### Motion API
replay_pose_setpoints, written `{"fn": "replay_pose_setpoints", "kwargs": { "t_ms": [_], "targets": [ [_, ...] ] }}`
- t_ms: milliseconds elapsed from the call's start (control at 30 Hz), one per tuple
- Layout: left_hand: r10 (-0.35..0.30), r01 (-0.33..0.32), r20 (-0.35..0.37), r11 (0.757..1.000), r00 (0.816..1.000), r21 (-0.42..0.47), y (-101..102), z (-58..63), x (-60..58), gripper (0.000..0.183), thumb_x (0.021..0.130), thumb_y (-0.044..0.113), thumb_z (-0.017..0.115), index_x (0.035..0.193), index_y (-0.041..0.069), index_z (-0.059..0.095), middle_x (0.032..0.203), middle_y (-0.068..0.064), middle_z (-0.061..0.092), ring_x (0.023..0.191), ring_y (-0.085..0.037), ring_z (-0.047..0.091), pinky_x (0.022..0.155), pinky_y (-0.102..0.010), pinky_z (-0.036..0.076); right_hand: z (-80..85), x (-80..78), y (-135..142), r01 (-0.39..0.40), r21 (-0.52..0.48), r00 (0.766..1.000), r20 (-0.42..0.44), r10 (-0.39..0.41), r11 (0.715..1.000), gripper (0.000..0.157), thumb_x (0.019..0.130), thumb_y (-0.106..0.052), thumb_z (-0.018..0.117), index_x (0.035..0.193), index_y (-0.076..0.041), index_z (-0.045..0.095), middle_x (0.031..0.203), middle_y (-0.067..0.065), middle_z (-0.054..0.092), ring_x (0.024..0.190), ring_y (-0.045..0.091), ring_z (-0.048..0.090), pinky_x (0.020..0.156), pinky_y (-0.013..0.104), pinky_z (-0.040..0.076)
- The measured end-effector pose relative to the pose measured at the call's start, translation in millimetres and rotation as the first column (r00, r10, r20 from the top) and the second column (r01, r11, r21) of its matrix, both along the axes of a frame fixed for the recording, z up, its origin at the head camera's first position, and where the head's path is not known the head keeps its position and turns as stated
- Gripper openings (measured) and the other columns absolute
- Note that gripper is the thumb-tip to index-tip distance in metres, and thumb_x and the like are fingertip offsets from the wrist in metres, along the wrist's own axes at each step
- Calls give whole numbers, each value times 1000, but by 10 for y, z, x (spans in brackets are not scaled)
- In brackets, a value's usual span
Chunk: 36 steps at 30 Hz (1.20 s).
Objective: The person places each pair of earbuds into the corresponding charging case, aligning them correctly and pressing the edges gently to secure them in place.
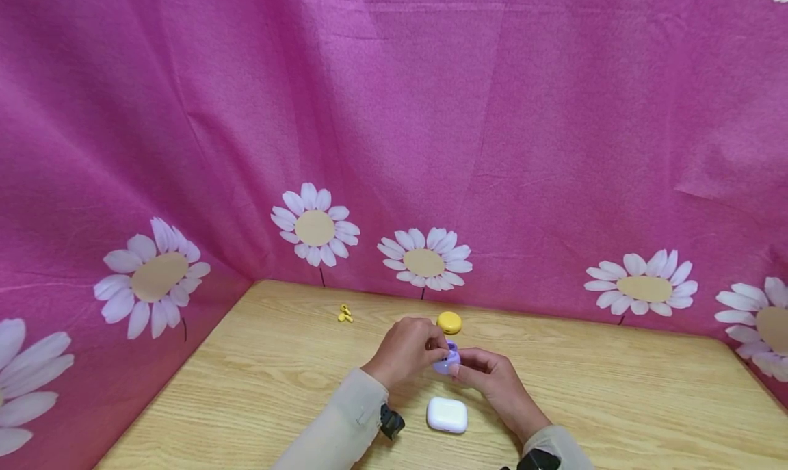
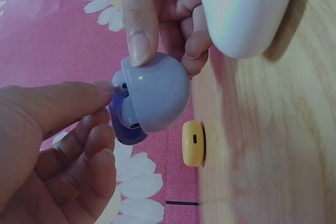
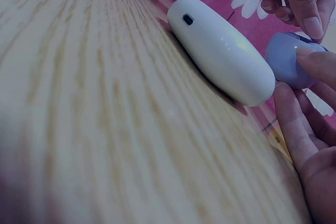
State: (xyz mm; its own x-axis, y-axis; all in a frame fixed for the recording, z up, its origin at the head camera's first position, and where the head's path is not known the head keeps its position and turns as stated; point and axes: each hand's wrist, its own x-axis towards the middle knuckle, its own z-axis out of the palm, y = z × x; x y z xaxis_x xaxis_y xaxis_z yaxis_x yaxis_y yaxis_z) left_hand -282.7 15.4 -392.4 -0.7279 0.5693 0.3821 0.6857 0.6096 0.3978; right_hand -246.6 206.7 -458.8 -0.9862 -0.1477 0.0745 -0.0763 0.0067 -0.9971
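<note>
A small purple earbud case (image 1: 446,366) is lifted off the table with its lid open. My right hand (image 1: 495,384) grips it, the thumb pressed on the rounded shell and fingers beneath. My left hand (image 1: 406,350) reaches over from the left and pinches a purple earbud (image 2: 119,80) at the case mouth between thumb and forefinger. A second purple earbud (image 2: 129,114) sits beside it inside the case, partly hidden by the shell. The lid (image 2: 126,136) shows as a darker purple curve behind the earbuds.
A white earbud case (image 1: 447,415) lies closed on the wooden table (image 1: 246,388), between my forearms. Beyond my hands is a closed round yellow case (image 1: 449,322). Two yellow earbuds (image 1: 345,314) lie farther left. A pink flowered cloth (image 1: 492,148) hangs behind the table.
</note>
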Motion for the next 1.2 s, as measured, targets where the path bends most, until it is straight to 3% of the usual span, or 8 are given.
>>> {"fn": "replay_pose_setpoints", "kwargs": {
  "t_ms": [333,600,1200],
  "targets": [
    [22,-30,84,994,996,107,-22,23,-14,1,88,19,72,88,19,72,67,14,53,63,-1,46,57,-17,39,-9,-1,8,33,5,999,5,-33,999,41,84,-14,75,118,5,64,108,16,68,93,18,66,82,35,55],
    [34,-63,145,977,989,204,-50,-10,-53,10,93,16,63,100,20,68,65,11,51,61,-4,46,56,-19,40,23,7,-4,63,25,998,13,-63,998,40,83,-14,75,117,5,64,107,15,68,92,16,65,82,32,54],
    [24,-71,157,950,987,303,-70,-124,-131,12,91,8,60,97,12,70,74,8,59,68,-5,51,61,-20,44,19,11,-1,46,1,999,21,-46,999,42,83,-14,75,117,7,63,107,16,68,93,18,66,83,32,54]
  ]
}}
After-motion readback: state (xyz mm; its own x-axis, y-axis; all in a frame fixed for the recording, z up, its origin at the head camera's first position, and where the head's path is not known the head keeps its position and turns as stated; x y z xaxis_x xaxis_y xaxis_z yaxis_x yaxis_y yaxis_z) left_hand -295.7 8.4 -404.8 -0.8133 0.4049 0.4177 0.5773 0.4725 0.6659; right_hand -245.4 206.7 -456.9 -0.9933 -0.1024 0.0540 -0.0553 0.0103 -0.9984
